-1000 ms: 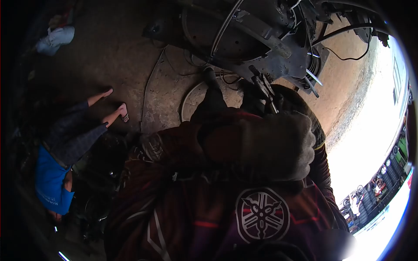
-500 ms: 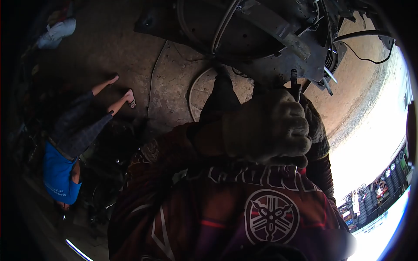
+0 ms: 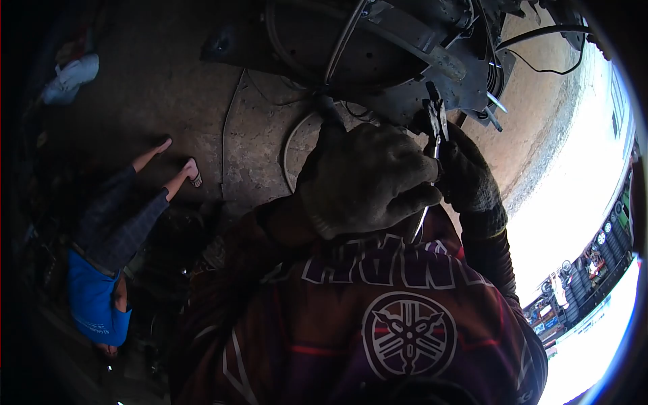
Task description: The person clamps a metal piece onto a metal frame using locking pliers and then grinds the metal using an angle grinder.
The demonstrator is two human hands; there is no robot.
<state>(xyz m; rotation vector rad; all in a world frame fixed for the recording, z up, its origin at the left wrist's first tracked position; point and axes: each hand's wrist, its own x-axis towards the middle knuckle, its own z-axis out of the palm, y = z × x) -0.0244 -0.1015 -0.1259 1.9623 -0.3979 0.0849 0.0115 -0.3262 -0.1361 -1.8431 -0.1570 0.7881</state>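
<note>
the grey-gloved left hand [image 3: 371, 179] and darker-gloved right hand [image 3: 474, 179] are both pinching a slim, dark-and-silver metal tool [image 3: 437, 135] — it is pointing toward a dark, flat metal plate [image 3: 405, 101].

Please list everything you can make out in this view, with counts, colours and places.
Metal hand tool: one, grey, between the hands
Metal assembly: one, dark grey, top centre
Black cable: one, black, upper right
Curved hose: one, pale, floor left of centre
Floor: one, brown, behind the hose
White bundle: one, white, upper left
Other person: one, blue top and dark legwear, left
Tyres: several, black, far right, too small to count
Shirt: one, dark red and purple, bottom centre
Left hand: one, grey glove, centre
Right hand: one, dark glove, right of centre
</note>
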